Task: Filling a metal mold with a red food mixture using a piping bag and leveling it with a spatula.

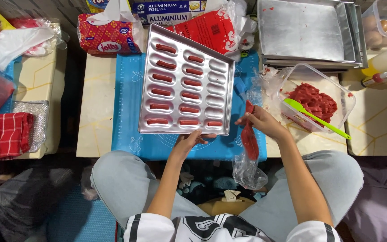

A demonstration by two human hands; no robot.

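Low tables with a blue mat (131, 107) carry the mould tray (187, 83). I count red batter in two columns fully and the last cavity of the third; five cavities are left, I judge. My left hand (185, 144) pinches the tray's near edge, fingers closed on it. My right hand (261, 122) is clamped on the piping bag (250, 140), beside the tray.
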